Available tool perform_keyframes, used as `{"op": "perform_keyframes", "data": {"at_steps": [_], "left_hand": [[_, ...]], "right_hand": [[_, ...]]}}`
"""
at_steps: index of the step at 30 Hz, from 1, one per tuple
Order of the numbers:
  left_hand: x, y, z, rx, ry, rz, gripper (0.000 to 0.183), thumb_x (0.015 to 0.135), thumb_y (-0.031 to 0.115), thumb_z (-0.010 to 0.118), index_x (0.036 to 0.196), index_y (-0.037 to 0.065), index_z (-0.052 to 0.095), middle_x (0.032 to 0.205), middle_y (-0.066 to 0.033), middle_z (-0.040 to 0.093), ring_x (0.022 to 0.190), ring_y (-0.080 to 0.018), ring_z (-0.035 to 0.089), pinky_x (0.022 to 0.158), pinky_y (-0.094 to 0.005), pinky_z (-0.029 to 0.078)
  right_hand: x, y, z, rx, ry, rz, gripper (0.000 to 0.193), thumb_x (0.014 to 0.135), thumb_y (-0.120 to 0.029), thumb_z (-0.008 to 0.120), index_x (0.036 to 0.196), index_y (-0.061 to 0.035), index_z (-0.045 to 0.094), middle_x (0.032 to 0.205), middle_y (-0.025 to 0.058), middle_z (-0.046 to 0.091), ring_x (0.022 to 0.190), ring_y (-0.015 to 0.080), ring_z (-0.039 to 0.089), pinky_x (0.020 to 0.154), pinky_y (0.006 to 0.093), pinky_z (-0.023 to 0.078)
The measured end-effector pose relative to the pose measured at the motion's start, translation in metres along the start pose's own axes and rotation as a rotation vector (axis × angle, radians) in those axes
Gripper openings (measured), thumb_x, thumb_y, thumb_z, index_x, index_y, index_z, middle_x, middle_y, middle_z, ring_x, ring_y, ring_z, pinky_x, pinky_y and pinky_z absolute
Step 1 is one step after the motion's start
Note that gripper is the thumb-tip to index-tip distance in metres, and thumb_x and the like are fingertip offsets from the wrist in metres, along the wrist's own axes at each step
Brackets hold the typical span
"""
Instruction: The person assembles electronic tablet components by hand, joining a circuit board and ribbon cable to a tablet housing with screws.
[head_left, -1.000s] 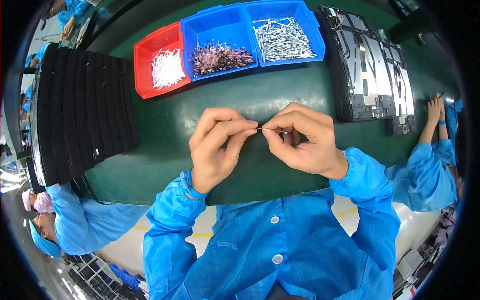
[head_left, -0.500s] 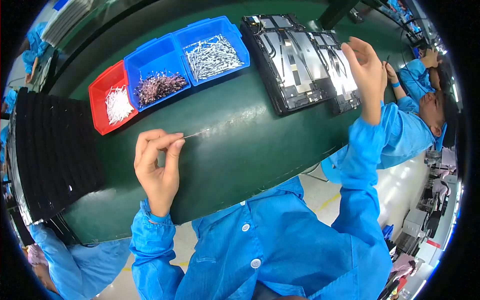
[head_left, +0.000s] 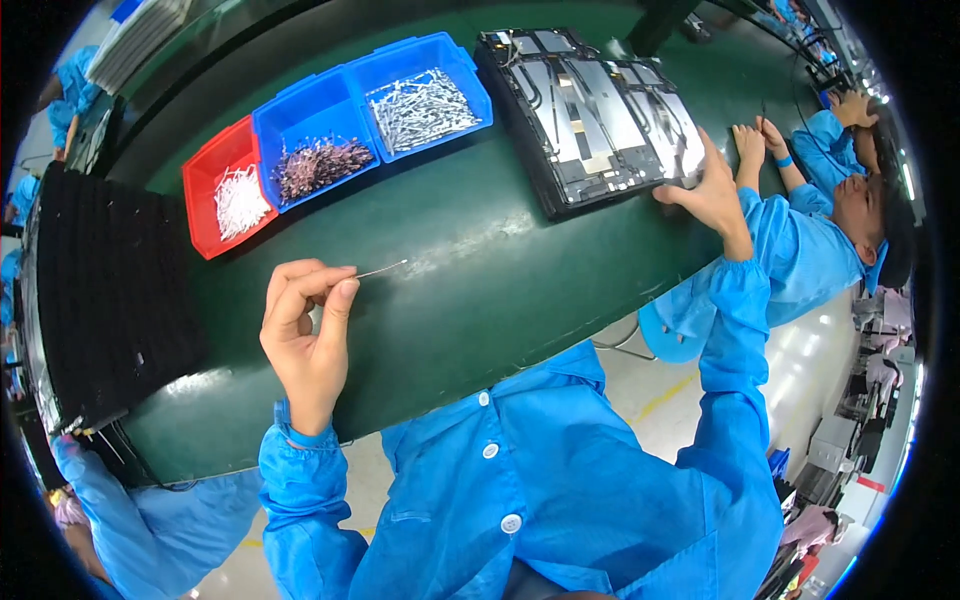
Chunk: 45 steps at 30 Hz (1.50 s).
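Pinched between the thumb and forefinger of my left hand (head_left: 307, 335) is a thin wire (head_left: 382, 269), its free end pointing right above the green table. My right hand (head_left: 715, 195) is at the near right corner of an opened tablet-like device (head_left: 660, 125), thumb on the near edge and fingers along the right side. This device shows silver plates and black cables, and lies against or partly over a similar opened device (head_left: 560, 130) on a stack; their exact overlap is hard to make out.
Joined bins stand at the back left: a red bin (head_left: 200, 222) with white pieces, a blue bin (head_left: 290, 115) with dark pinkish leads, and another blue bin (head_left: 440, 60) with white-grey pieces. Black stacked trays (head_left: 110, 280) fill the left end. A co-worker (head_left: 800, 235) sits close on the right.
My right hand has come down and nearer, onto the device's corner. The right-hand device has shifted left and away, closer over the stack. My left hand still holds the wire, barely moved.
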<state>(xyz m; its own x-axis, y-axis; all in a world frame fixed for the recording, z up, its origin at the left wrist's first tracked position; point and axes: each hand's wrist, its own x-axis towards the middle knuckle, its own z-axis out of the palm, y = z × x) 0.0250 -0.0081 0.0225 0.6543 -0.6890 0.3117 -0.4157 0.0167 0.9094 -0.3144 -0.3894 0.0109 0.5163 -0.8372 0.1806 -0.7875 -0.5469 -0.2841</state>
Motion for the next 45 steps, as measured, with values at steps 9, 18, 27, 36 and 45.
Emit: {"op": "perform_keyframes", "data": {"at_steps": [9, 18, 27, 36, 45], "left_hand": [[-0.048, -0.006, -0.014, -0.124, 0.227, -0.163, 0.007, 0.093, -0.001, 0.066, 0.1, -0.001, 0.068, 0.102, -0.0055, 0.057, 0.086, -0.0103, 0.055, 0.074, -0.0214, 0.046], [-0.1, -0.009, 0.002, -0.242, 0.321, -0.229, 0.009, 0.097, 0.0, 0.06, 0.104, 0.001, 0.064, 0.136, -0.0155, 0.05, 0.114, -0.0208, 0.057, 0.096, -0.0323, 0.05], [-0.091, 0.0, 0.035, -0.226, 0.121, -0.212, 0.008, 0.089, 0.002, 0.071, 0.097, 0.002, 0.071, 0.153, -0.0231, 0.036, 0.14, -0.0364, 0.04, 0.113, -0.0436, 0.037], [-0.064, -0.003, 0.012, -0.004, 0.034, -0.224, 0.009, 0.087, 0.005, 0.073, 0.096, 0.003, 0.072, 0.141, -0.0232, 0.053, 0.129, -0.0346, 0.053, 0.103, -0.0383, 0.044], [-0.045, 0.001, 0.0, -0.017, 0.026, -0.074, 0.013, 0.082, -0.002, 0.075, 0.093, 0.003, 0.075, 0.091, -0.0089, 0.065, 0.087, -0.0202, 0.062, 0.075, -0.0304, 0.05]], "right_hand": [[-0.077, -0.093, -0.059, 0.697, 0.212, -0.217, 0.117, 0.062, -0.042, 0.086, 0.152, 0.0061, 0.028, 0.157, 0.0214, 0.031, 0.144, 0.0323, 0.035, 0.118, 0.0391, 0.025], [-0.173, -0.211, 0.004, 0.348, -0.225, -0.374, 0.126, 0.043, -0.044, 0.089, 0.148, 0.0, 0.035, 0.143, 0.0364, 0.031, 0.128, 0.0522, 0.037, 0.103, 0.0596, 0.028], [-0.157, -0.238, 0.004, 0.18, -0.447, -0.223, 0.119, 0.062, -0.067, 0.081, 0.144, 0.0078, 0.038, 0.13, 0.0295, 0.048, 0.108, 0.0403, 0.057, 0.079, 0.045, 0.05], [-0.134, -0.239, 0.007, 0.251, -0.547, -0.294, 0.053, 0.09, -0.039, 0.071, 0.123, -0.0002, 0.056, 0.078, 0.0201, 0.069, 0.074, 0.0408, 0.07, 0.064, 0.0481, 0.054], [-0.099, -0.297, 0.018, 0.878, -0.428, -0.582, 0.031, 0.081, -0.01, 0.079, 0.108, -0.0019, 0.067, 0.084, 0.0089, 0.062, 0.061, 0.0187, 0.06, 0.056, 0.0331, 0.049]]}}
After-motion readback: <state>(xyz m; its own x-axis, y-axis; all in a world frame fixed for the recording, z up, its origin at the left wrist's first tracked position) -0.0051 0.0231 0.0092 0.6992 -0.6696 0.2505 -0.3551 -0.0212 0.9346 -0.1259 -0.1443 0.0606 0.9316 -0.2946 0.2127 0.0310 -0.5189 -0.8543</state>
